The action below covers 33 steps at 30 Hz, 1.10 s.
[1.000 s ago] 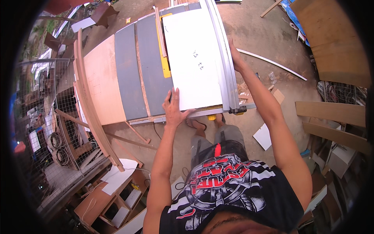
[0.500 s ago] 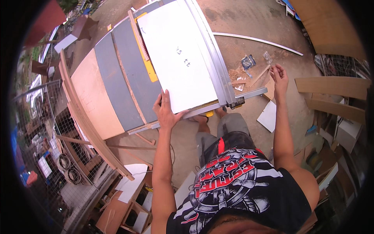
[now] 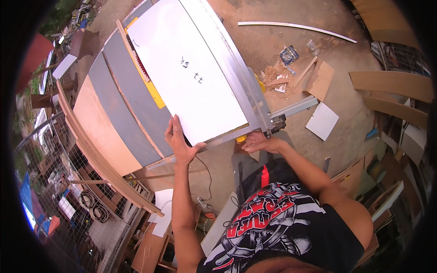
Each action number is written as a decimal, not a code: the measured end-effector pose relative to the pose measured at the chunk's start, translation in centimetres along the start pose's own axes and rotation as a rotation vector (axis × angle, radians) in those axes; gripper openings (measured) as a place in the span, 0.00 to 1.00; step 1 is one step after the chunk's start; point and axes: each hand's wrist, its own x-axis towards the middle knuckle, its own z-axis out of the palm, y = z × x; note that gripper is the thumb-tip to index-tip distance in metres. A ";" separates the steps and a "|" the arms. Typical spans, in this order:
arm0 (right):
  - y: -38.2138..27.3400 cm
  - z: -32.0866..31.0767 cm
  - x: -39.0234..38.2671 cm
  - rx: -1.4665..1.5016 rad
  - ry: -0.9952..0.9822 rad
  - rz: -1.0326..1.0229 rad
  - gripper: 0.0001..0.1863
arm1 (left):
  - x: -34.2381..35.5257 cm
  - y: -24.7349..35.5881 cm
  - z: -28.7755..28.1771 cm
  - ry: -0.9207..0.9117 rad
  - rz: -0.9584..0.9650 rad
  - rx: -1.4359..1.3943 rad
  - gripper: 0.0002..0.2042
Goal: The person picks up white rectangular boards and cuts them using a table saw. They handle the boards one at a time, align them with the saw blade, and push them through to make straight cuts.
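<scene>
A white board with handwritten marks lies flat on a grey-topped table saw. My left hand is at its near left corner, fingers stretched along the side and thumb out along the near edge. The toothed saw blade shows beside the board's left edge, in a yellow insert. Along the right side of the board runs a metal fence. Below the saw's front rail, my right hand is beside a yellow part; its fingers look loosely extended and are partly hidden.
Long wooden strips lean by a wire mesh fence on the left. Sawdust, a brown panel and a white offcut lie on the floor to the right. A cable hangs below the saw. Curved boards stand at far right.
My right hand has come in from the right to beneath the saw's front rail. My left hand stays at the board's corner. The view has shifted, and more floor shows at right.
</scene>
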 end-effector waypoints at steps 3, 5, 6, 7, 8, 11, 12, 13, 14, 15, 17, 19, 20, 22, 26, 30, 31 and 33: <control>-0.5 0.7 2.4 0.063 -0.033 0.126 0.20 | 1.5 -0.3 0.0 -0.015 -0.150 -0.099 0.58; -0.8 0.6 3.5 0.064 0.005 0.178 0.17 | 2.3 0.3 0.3 0.018 -0.203 -0.082 0.56; -0.8 0.4 4.1 0.051 0.032 0.174 0.15 | 2.7 0.5 0.1 0.011 -0.223 -0.082 0.55; -0.8 0.3 4.7 0.038 0.057 0.170 0.13 | 3.0 1.0 0.1 0.019 -0.267 -0.112 0.55; -0.3 0.5 5.3 0.074 0.031 0.161 0.11 | 3.4 1.8 0.1 0.027 -0.309 -0.142 0.55; 0.5 0.9 6.6 0.137 -0.035 0.150 0.08 | 4.0 1.9 0.6 0.043 -0.362 -0.131 0.53; 0.1 1.0 6.4 0.139 -0.046 0.181 0.08 | 3.7 1.6 0.9 0.045 -0.379 -0.113 0.53; 0.1 1.3 6.1 0.146 -0.057 0.214 0.08 | 3.7 1.7 0.8 0.054 -0.347 -0.103 0.52; 1.2 0.9 6.5 0.100 -0.031 0.221 0.08 | 3.7 1.9 0.6 0.064 -0.315 -0.093 0.51; 1.6 0.5 6.8 0.156 -0.113 0.204 0.08 | 3.8 1.9 0.4 0.075 -0.281 -0.084 0.50; 2.1 -0.4 7.2 0.258 -0.281 0.189 0.09 | 3.9 1.9 0.3 0.079 -0.272 -0.115 0.51; 2.4 -0.8 7.3 0.240 -0.275 0.192 0.07 | 3.9 1.7 0.7 0.094 -0.257 -0.103 0.51; 2.3 -0.9 7.3 0.227 -0.262 0.191 0.07 | 4.1 2.0 0.5 0.103 -0.267 -0.087 0.51; 1.9 -0.3 6.8 0.214 -0.165 0.217 0.06 | 3.9 1.8 0.5 0.124 -0.223 -0.103 0.50; 1.2 1.4 6.1 0.145 0.036 0.248 0.06 | 4.2 2.1 -0.7 0.113 -0.221 -0.093 0.49; 2.0 0.7 6.1 0.087 0.014 0.202 0.07 | 3.9 1.3 -0.4 0.145 -0.198 -0.194 0.48; 1.7 1.0 6.1 0.071 0.040 0.215 0.08 | 3.7 1.1 -0.3 0.163 -0.201 -0.197 0.48; 1.1 1.8 5.8 0.045 0.099 0.229 0.08 | 3.5 0.9 -0.2 0.194 -0.194 -0.206 0.48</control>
